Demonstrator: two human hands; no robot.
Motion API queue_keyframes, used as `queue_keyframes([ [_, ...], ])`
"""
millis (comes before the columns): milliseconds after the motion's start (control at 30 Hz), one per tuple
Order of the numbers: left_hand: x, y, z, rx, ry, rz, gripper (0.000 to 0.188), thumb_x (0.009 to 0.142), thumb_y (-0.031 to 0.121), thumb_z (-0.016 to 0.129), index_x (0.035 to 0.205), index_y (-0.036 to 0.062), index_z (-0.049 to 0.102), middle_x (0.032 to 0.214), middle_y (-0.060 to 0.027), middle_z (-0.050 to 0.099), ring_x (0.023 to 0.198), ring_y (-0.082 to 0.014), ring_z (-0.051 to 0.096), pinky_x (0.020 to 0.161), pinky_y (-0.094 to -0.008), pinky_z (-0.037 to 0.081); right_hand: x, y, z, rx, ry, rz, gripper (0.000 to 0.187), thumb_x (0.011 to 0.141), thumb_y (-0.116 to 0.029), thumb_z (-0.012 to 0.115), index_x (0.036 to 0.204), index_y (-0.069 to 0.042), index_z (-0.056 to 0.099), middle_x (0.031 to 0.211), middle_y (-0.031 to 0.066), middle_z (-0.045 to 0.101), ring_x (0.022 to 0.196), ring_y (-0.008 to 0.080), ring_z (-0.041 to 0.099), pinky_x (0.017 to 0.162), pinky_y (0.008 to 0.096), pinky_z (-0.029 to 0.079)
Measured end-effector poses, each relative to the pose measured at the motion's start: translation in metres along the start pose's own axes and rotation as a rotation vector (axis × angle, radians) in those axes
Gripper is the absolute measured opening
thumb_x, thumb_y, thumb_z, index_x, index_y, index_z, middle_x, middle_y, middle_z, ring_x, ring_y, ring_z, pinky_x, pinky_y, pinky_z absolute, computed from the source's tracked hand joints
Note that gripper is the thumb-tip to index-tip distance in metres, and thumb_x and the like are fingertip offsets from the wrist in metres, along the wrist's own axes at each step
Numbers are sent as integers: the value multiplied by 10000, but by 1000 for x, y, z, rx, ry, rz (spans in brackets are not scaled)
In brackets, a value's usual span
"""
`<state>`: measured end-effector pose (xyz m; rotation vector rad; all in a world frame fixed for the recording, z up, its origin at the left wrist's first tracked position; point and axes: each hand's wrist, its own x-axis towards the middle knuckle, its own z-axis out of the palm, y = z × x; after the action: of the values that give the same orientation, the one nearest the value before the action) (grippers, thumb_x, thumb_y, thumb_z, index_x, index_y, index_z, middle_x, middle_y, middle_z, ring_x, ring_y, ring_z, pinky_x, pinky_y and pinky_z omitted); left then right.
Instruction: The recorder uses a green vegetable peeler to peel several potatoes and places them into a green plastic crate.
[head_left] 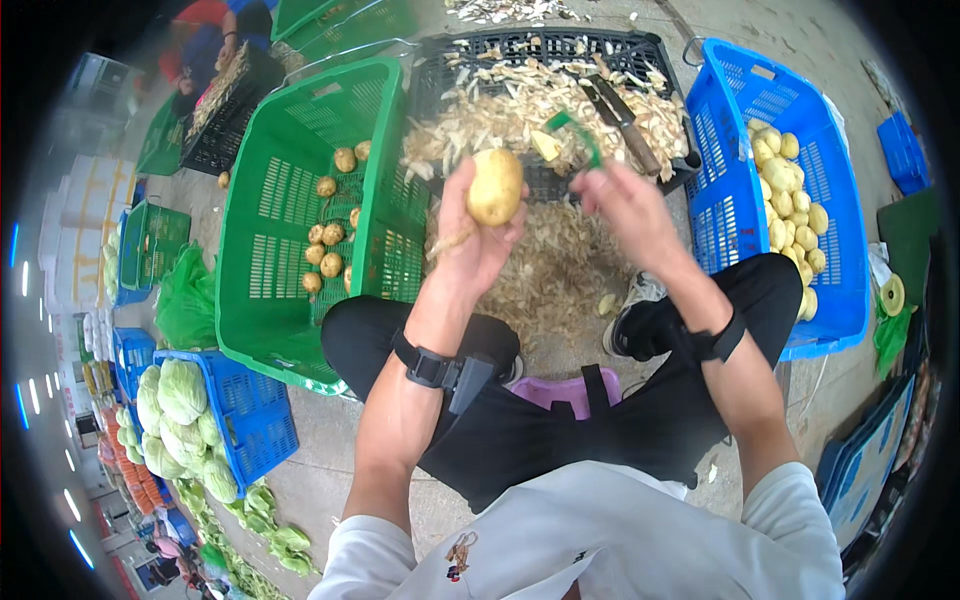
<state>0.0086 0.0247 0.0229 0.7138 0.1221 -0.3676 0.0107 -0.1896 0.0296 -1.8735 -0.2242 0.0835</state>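
Observation:
My left hand [480, 240] is wrapped round a potato [495, 188], whose upper side looks peeled and pale yellow. A strip of peel hangs by the wrist. To its right my right hand [625, 205], slightly blurred, grips a green peeler [580, 135] held apart from the potato. Both hands are above the near edge of a black crate [430, 75] strewn with peelings [490, 120]. A knife with a brown handle [637, 140] lies on those peelings. Below my hands a heap of peelings [560, 270] covers the floor.
On the left a green crate [262, 345] holds several unpeeled potatoes [330, 235]. On the right stands a blue crate [840, 290] of peeled potatoes [785, 190]. Cabbages [180, 430] fill another blue crate at lower left. A person in red [205, 45] works at far left.

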Motion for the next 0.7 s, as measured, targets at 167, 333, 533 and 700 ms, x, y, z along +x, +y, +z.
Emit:
queue_keyframes([
  [167, -3, -12, 11, 16, 83, -19, 453, 993, 520, 385, 1045, 120, 589, 878, -18, 630, 716, -131, 572, 558, -256, 423, -28, -23, 23, -181, -39, -165, 269, 961, -305, 576, 975, -36, 574, 711, 178, 608, 669, 374, 620, 576, 454, 442],
  [333, -8, -17, 6, 84, 140, -3, 367, 992, 471, 420, 1050, 141, 570, 923, -1, 631, 774, -114, 583, 614, -269, 450, -24, -10, 26, -351, -10, -302, 294, 952, -337, 576, 933, -45, 557, 666, 175, 601, 653, 414, 601, 557, 494, 432],
  [533, 5, -22, 11, 104, 297, 9, 439, 984, 469, 443, 1057, 74, 620, 915, -70, 674, 778, -196, 643, 564, -265, 484, -12, 24, 4, -272, 66, 67, 329, 951, -335, 558, 832, -28, 560, 694, 212, 600, 701, 426, 607, 581, 486, 441],
  [700, -7, -31, 13, 55, 341, -7, 399, 1009, 471, 401, 1098, 124, 578, 982, -9, 648, 820, -138, 616, 667, -288, 483, -34, -5, 33, -324, 31, -235, 301, 933, -310, 585, 817, -34, 553, 686, 202, 598, 678, 427, 593, 575, 500, 436],
])
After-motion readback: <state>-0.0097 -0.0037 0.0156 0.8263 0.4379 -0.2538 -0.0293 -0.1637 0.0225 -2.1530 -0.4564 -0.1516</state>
